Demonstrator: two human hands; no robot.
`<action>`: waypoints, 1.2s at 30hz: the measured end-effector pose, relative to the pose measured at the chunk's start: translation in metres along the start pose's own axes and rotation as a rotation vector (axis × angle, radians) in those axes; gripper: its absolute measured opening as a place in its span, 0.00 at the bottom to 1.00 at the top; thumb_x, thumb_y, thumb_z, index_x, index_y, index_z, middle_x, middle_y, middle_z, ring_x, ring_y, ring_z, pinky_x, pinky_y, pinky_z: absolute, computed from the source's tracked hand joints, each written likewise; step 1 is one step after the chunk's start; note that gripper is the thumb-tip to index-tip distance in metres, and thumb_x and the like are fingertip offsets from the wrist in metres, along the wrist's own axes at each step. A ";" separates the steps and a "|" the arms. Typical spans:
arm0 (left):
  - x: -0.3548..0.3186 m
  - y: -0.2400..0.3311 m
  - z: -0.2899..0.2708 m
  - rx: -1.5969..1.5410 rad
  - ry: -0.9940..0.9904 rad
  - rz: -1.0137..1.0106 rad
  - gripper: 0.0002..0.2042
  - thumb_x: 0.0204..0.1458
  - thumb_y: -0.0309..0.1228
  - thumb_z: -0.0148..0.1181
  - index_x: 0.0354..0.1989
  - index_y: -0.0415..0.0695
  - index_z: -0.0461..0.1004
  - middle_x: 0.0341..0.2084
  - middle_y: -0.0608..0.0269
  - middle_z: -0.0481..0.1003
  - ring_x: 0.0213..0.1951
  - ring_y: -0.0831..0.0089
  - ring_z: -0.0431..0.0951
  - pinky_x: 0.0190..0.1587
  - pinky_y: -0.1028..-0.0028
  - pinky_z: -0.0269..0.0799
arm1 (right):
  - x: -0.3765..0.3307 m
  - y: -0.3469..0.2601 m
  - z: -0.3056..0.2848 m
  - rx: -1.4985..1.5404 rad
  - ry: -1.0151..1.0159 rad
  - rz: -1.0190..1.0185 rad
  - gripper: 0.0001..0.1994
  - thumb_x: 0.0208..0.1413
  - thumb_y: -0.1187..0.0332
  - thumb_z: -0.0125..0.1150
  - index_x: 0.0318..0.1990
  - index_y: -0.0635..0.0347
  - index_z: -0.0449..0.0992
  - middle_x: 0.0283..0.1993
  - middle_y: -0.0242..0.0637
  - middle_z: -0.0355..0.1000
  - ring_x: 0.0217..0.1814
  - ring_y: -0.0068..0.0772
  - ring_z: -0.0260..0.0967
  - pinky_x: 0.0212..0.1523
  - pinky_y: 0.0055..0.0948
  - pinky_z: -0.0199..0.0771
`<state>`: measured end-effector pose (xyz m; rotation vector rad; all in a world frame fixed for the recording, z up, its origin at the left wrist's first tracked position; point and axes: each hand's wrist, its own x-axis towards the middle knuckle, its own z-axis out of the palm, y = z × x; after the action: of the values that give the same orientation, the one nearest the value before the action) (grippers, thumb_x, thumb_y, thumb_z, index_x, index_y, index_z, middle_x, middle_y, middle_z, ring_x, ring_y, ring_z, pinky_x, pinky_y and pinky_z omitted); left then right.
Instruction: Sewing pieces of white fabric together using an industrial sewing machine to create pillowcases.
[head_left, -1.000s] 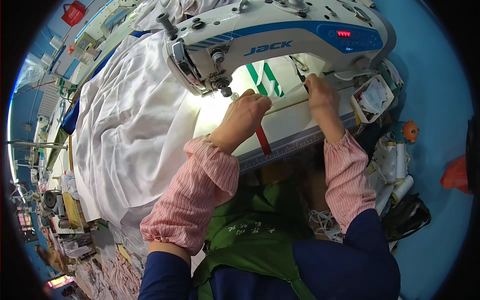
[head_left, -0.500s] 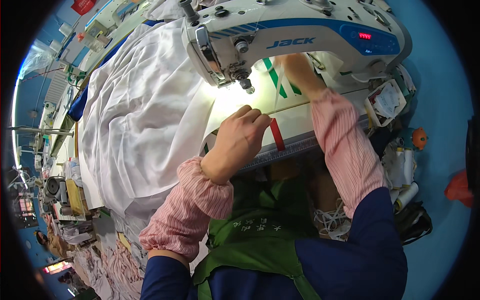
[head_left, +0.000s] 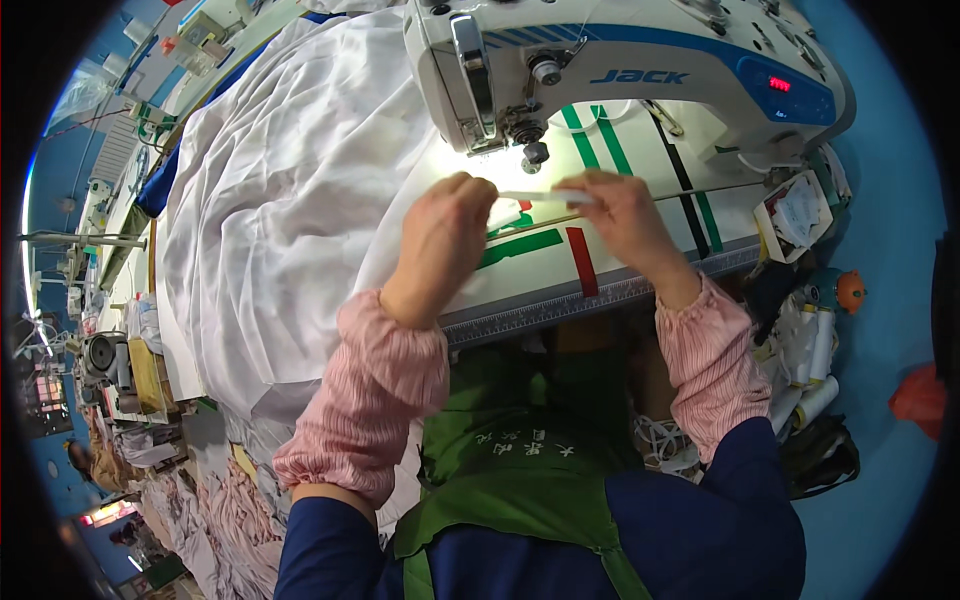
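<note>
White: apparently straightening a narrow strip (head_left: 540, 196) pinched in left hand (head_left: 443, 235) and right hand (head_left: 628, 222), before industrial sewing machine (head_left: 640, 55); next, probably calls for even tension.

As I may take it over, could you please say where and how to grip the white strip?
Probably pinch the white strip mid-length, from the near side: it runs straight between left hand and right hand, with the sewing machine beyond.

Workshop with sewing machine (head_left: 640, 52), spools (head_left: 818, 401)
</note>
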<state>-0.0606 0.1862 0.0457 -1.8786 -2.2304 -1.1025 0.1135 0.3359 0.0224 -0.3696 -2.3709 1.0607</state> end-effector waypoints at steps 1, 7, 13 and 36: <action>0.002 -0.008 0.001 -0.058 -0.019 -0.043 0.02 0.52 0.25 0.58 0.30 0.41 0.75 0.26 0.55 0.73 0.31 0.52 0.74 0.32 0.61 0.69 | 0.003 0.003 0.001 0.005 -0.018 -0.083 0.19 0.51 0.75 0.65 0.53 0.57 0.75 0.37 0.39 0.77 0.39 0.33 0.75 0.38 0.31 0.75; -0.002 -0.045 -0.001 -0.072 -0.059 0.051 0.02 0.53 0.25 0.58 0.32 0.40 0.74 0.28 0.56 0.73 0.30 0.53 0.73 0.33 0.62 0.69 | 0.017 -0.003 -0.001 -0.387 -0.087 -0.203 0.22 0.45 0.73 0.69 0.51 0.55 0.77 0.42 0.32 0.73 0.44 0.35 0.70 0.47 0.32 0.73; -0.001 -0.034 -0.012 -0.101 -0.097 0.403 0.04 0.48 0.19 0.59 0.32 0.39 0.72 0.26 0.54 0.72 0.29 0.55 0.74 0.33 0.63 0.70 | 0.019 -0.005 0.019 -0.235 -0.112 -0.288 0.14 0.44 0.70 0.70 0.41 0.58 0.78 0.41 0.32 0.72 0.44 0.37 0.69 0.47 0.35 0.70; -0.014 -0.022 0.004 0.220 -0.334 0.161 0.06 0.51 0.24 0.51 0.38 0.42 0.70 0.31 0.56 0.67 0.30 0.59 0.77 0.30 0.64 0.73 | 0.005 0.001 0.032 -0.312 -0.081 -0.326 0.17 0.43 0.76 0.63 0.45 0.56 0.74 0.47 0.30 0.72 0.51 0.35 0.67 0.52 0.34 0.68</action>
<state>-0.0744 0.1763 0.0256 -2.2272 -2.1895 -0.5266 0.0915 0.3195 0.0054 -0.0416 -2.5603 0.5692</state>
